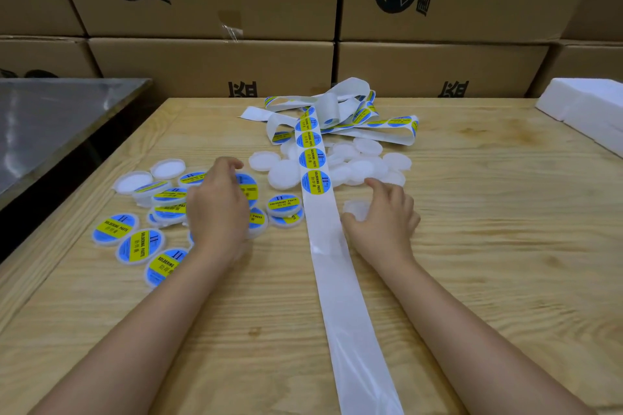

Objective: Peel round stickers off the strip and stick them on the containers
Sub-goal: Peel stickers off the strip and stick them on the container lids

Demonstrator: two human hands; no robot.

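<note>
While the left hand [219, 209] is reaching palm-down over the labelled containers [141, 246] on the left side of the wooden table [488, 246], its fingers are curling above one blue-and-yellow top, and it is not possible to tell whether they are gripping it or only touching it. The right hand [384, 216] is resting just to the right of the strip [340, 296], with thumb and fingers curling round a plain container [356, 209] that is sitting on the wood. The hands are lying apart, with the strip running between them from the near edge up the middle of the table. Its near length is showing only bare backing. Further up, four round stickers [316, 182] are sitting on it in a row, the nearest about level with the right hand's fingertips. Beyond them the strip is looping into a loose tangle [340, 111] near the far edge. A pile of unlabelled containers [360, 162] is lying under and to the right of the strip, just past the right hand. The labelled ones are spreading out in a loose cluster, several overlapping. Cardboard boxes [209, 61] are standing stacked behind the table, a metal surface [60, 121] is lying to the left, and a white foam block [583, 108] is sitting at the far right corner.
</note>
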